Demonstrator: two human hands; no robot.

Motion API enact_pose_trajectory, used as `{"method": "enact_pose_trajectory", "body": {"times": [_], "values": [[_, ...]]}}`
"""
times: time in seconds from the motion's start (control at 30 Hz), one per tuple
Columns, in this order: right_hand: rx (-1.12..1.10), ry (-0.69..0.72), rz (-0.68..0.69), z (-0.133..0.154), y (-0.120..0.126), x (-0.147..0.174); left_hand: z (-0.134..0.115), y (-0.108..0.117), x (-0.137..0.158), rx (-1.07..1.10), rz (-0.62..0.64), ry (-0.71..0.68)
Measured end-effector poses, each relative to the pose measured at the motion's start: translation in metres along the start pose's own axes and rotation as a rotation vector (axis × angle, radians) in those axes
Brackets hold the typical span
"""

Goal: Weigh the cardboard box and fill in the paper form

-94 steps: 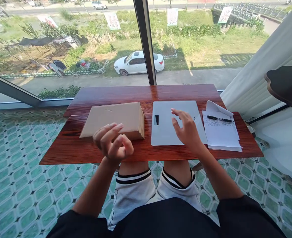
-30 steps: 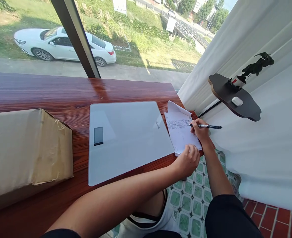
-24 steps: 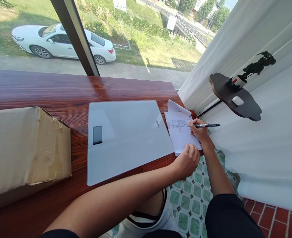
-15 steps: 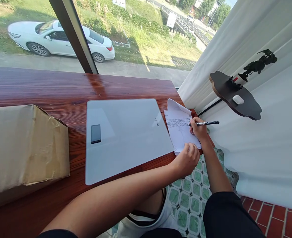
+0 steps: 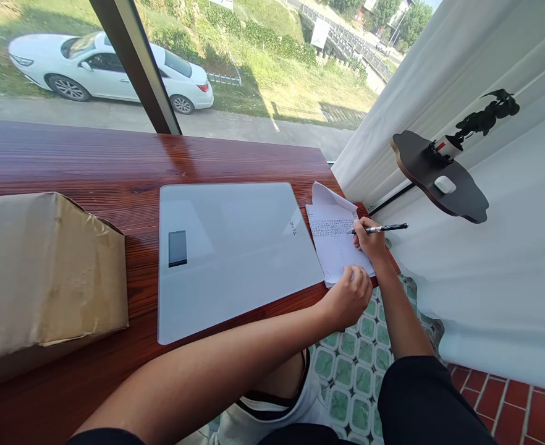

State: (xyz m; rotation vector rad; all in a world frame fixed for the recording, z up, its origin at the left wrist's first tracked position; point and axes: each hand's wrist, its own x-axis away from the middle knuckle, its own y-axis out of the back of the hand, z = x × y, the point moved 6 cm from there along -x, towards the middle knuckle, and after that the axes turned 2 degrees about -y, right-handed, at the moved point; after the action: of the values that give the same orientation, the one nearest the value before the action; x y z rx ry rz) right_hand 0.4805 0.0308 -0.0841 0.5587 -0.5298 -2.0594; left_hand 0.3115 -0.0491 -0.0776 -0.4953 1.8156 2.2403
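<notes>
Since the frame three seconds back, both hands have left the middle of the table (image 5: pixel 91 167) and moved to its right end, and the pen (image 5: pixel 384 228) has been lifted off the paper. Right hand (image 5: pixel 369 242) grips the pen, tip on the paper sheets (image 5: pixel 335 244) just below the written lines. Left hand (image 5: pixel 349 298) is curled into a loose fist and rests on the sheets' near edge; whether it holds anything cannot be told. Sheets lie just beside a white glass scale (image 5: pixel 235 253), touching or nearly so. Cardboard box (image 5: pixel 45 266) sits left of the scale, apart.
</notes>
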Motion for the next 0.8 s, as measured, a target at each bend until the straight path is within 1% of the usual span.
{"method": "enact_pose_trajectory", "body": {"times": [0.17,0.33,0.6,0.8], "values": [[-0.022,-0.023,-0.014,0.0003,0.0010,0.0005,0.0006,-0.0010,-0.0004,0.005,0.036,-0.009],[0.004,-0.012,-0.007,0.0000,0.0006,-0.0001,0.0012,0.0001,-0.0004,0.001,0.019,-0.004],[0.003,-0.036,-0.016,0.0020,0.0014,0.0009,0.0011,0.0003,-0.0008,0.012,0.038,-0.009],[-0.004,-0.032,-0.025,0.0024,0.0018,0.0000,0.0000,-0.0010,-0.0001,-0.005,0.012,-0.001]]}}
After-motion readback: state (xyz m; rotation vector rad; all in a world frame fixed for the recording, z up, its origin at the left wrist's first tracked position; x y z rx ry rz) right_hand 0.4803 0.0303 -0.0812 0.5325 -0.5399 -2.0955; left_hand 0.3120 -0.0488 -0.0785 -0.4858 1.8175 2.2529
